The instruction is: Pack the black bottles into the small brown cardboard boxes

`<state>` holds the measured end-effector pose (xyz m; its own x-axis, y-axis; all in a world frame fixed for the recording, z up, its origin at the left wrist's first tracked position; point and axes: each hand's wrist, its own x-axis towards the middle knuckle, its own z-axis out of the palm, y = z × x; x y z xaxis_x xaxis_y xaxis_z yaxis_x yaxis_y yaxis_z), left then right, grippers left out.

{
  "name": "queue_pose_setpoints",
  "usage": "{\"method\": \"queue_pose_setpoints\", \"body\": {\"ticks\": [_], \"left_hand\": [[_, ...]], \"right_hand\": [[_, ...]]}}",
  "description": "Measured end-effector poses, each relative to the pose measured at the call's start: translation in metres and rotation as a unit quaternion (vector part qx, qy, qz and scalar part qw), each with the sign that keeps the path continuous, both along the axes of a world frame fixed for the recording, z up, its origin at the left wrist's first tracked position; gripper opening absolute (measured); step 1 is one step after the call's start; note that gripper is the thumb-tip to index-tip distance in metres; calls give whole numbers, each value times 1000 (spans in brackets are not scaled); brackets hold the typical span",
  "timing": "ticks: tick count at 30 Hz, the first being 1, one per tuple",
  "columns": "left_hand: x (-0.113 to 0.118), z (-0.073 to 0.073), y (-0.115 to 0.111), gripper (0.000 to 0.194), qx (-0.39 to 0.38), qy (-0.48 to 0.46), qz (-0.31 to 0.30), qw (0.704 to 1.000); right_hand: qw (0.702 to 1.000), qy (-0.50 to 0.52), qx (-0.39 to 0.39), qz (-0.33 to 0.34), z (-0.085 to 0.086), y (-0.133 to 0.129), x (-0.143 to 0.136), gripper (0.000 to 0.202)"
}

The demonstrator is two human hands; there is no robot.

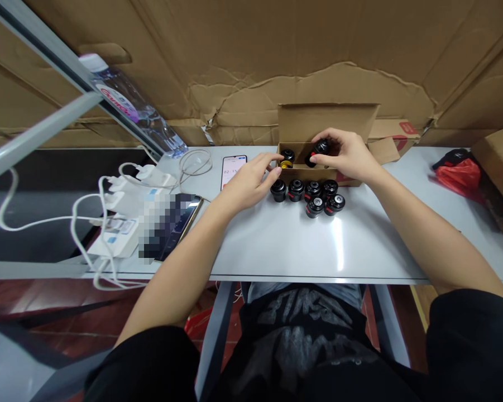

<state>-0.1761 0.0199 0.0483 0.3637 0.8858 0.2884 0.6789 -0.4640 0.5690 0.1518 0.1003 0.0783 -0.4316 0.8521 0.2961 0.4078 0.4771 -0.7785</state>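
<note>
A small open cardboard box [342, 177] with a raised lid stands near the back of the table. At its left end, my left hand [257, 177] curls over the corner, with the fingertips beside a black round part with a yellow band [287, 157] inside. Over the box opening, my right hand [346, 152] has its fingers closed on a black round part with a red mark [320, 148], held tilted. Several similar black parts [296, 190] are grouped on the table in front of the box. Two of these show silvery centres on top.
To the left lie a lit phone [233, 167], a darker phone [180, 223] and white power strips [117, 237] with tangled cables. A water bottle [138, 109] leans by the metal frame. A red plastic bag [458, 174] and a cardboard carton [500, 162] sit at right.
</note>
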Motion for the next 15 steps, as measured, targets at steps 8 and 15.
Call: {"method": "queue_pose_setpoints", "body": {"ticks": [8, 15], "left_hand": [[0, 2, -1, 53, -4, 10, 0, 1000], [-1, -3, 1, 53, 12, 20, -6, 1000]], "right_hand": [[1000, -7, -18, 6, -3, -1, 3, 62], [999, -42, 5, 10, -3, 3, 5, 56]]}}
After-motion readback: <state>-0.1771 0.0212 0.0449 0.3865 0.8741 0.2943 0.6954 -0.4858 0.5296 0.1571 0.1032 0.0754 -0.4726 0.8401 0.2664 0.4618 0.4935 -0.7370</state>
